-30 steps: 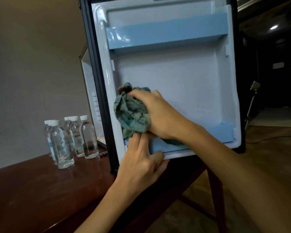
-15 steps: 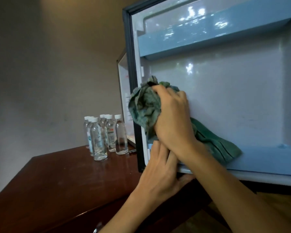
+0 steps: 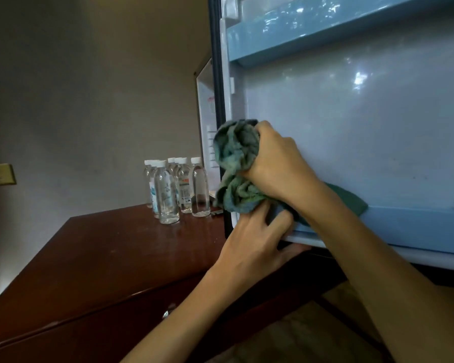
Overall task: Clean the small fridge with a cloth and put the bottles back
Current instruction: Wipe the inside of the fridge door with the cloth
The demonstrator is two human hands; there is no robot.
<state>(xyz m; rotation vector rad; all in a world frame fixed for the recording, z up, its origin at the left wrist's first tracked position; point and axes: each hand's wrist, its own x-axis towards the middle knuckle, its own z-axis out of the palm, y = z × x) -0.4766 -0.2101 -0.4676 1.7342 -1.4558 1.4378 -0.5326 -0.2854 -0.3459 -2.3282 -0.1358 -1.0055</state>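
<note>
Bottles (image 3: 177, 189) stand clustered on surface (image 3: 102, 252), well left of both hands. Cloth (image 3: 233, 153) bunched in right hand (image 3: 278, 163), fingers (image 3: 265, 127) curled round it, pressed on inner face of fridge door (image 3: 364, 127) near its left edge. Left hand (image 3: 252, 239) just below, fingers over door's bottom corner, thumb under edge, gripping. I judge remaining panel lies rightward of cloth; lower door shelf (image 3: 417, 226) runs left-right; right hand nearer.
</note>
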